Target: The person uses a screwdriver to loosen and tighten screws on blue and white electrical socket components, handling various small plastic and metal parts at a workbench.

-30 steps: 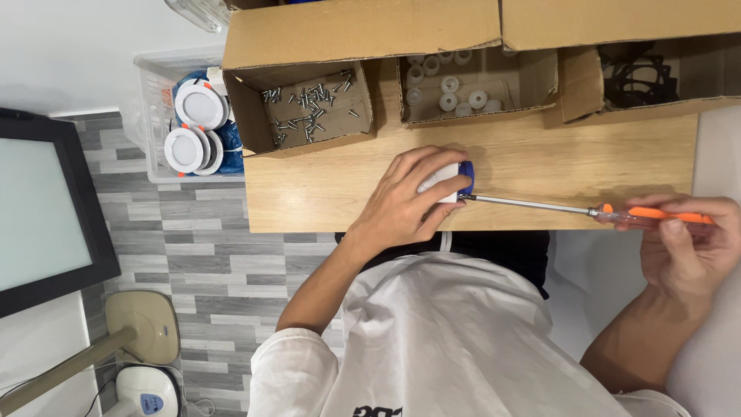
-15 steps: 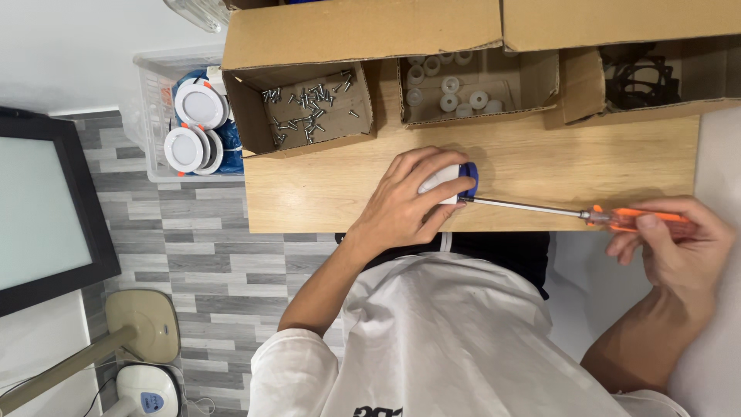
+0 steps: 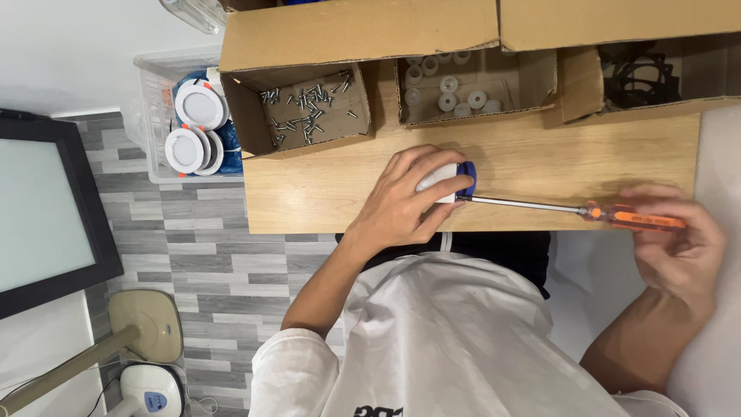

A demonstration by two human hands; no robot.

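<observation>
two hands work at the wooden table [image 3: 540, 154]: the left hand [image 3: 405, 202] wraps over a white and blue part [image 3: 451, 180], hiding most of it. the right hand [image 3: 679, 239] grips the orange screwdriver [image 3: 617, 216], tip lost at the part's edge.

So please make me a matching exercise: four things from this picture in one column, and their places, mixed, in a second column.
Things:
1. small metal screws
2. white plastic round caps
3. long orange-handled screwdriver
4. round white and blue lamp part

Places:
A. under the left hand
B. left cardboard box
C. held by the right hand
D. middle cardboard box

Pairs: 1-B, 2-D, 3-C, 4-A
</observation>
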